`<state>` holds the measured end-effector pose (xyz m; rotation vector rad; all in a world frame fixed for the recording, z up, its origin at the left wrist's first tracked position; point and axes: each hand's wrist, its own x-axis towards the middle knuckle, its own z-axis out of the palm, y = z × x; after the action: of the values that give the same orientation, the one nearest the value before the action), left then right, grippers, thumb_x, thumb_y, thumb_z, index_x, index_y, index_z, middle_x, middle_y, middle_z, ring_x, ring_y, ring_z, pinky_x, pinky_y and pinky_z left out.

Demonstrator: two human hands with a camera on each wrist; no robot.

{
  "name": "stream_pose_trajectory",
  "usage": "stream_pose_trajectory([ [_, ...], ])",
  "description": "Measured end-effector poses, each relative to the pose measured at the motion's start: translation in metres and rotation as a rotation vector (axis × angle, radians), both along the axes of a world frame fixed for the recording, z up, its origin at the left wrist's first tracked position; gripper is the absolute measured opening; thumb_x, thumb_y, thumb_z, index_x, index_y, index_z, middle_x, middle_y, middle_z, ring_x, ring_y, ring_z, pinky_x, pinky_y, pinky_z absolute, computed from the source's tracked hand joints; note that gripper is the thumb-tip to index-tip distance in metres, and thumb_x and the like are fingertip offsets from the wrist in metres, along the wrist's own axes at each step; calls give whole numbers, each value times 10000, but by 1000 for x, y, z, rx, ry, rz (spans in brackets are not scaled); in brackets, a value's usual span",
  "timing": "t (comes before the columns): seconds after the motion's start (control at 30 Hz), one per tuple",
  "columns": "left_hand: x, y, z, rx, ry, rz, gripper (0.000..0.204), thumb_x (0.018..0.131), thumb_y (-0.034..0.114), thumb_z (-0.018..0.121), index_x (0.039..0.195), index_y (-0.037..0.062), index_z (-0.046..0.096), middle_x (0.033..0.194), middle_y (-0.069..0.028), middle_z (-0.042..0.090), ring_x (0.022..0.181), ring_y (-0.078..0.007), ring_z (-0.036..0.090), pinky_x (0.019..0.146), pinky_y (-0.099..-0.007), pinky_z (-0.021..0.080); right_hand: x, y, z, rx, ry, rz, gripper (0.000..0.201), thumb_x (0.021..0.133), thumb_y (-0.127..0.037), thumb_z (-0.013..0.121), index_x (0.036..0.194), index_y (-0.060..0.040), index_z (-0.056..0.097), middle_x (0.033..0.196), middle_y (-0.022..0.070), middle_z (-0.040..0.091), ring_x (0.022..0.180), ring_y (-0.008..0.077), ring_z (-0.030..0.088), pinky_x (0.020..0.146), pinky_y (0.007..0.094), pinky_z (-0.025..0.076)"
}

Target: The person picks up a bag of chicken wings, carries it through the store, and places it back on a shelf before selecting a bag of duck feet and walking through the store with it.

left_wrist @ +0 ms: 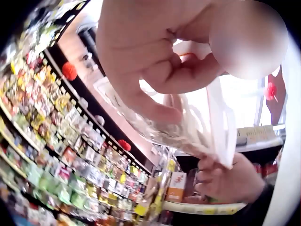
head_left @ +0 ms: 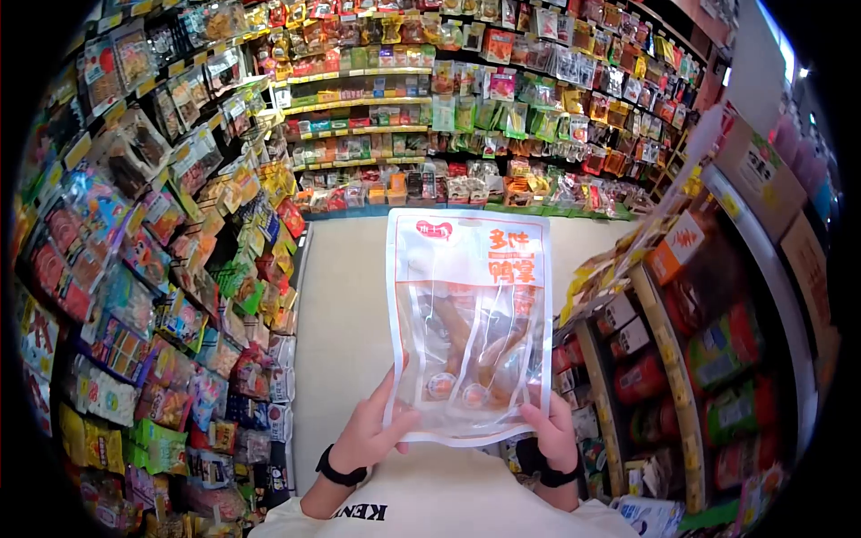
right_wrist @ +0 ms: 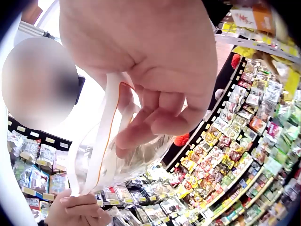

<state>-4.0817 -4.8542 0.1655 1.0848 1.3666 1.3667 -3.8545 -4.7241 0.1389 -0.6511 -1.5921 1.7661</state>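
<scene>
Both hands hold up a clear-fronted packet of duck feet (head_left: pixel 471 350) before the chest. It has a white border, a red heart logo and large orange characters; brownish pieces show through the plastic. My left hand (head_left: pixel 372 426) grips its lower left edge, thumb on the front. At the lower right corner, my right hand (head_left: pixel 554 432) pinches the packet between thumb and fingers. In the left wrist view, the left hand's fingers (left_wrist: pixel 162 110) curl behind the packet. The right wrist view shows the right hand's fingers (right_wrist: pixel 136 134) bent against its back.
Hanging snack bags (head_left: pixel 161 314) crowd the rack on the left. Across the back run shelves (head_left: pixel 359 99) full of small packets. On the right stand shelves (head_left: pixel 664 359) with jars and boxes. Pale floor (head_left: pixel 341 305) lies between, beyond the packet.
</scene>
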Motion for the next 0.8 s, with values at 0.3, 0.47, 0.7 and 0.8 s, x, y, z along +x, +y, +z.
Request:
stream_pose_trajectory([
  [0.3, -64, 156, -29, -24, -10, -78, 717, 827, 21, 483, 1396, 77, 50, 573, -22, 487, 499, -100, 496, 505, -247, 445, -72, 120, -20, 82, -26, -319, 327, 853, -40, 463, 1161, 70, 462, 1068, 105, 562, 918, 146, 542, 791, 261, 431],
  [0.47, -135, 236, -36, 87, -90, -193, 877, 757, -26, 565, 1390, 76, -34, 1140, -121, 431, 617, -126, 532, 551, -269, 469, -130, 200, -14, 151, -107, -304, 291, 853, -27, 473, 1119, 90, 482, 930, 68, 583, 836, 99, 505, 743, 239, 409],
  [0.7, -226, 348, -26, 182, -206, -223, 952, 726, -51, 593, 1371, 38, -101, 1447, -127, 7, 843, -165, 557, 739, -289, 471, -208, 303, -4, 383, -86, -137, 335, 794, -38, 561, 1099, 83, 491, 820, 134, 578, 762, 182, 556, 709, 287, 425],
  [0.8, -249, 389, -25, 182, 48, -195, 933, 741, -39, 583, 1368, 28, -106, 1448, -124, -25, 863, -176, 561, 747, -283, 468, -233, 335, 11, 458, -191, -57, 395, 794, -46, 567, 1156, 76, 466, 892, 155, 588, 813, 212, 569, 750, 298, 422],
])
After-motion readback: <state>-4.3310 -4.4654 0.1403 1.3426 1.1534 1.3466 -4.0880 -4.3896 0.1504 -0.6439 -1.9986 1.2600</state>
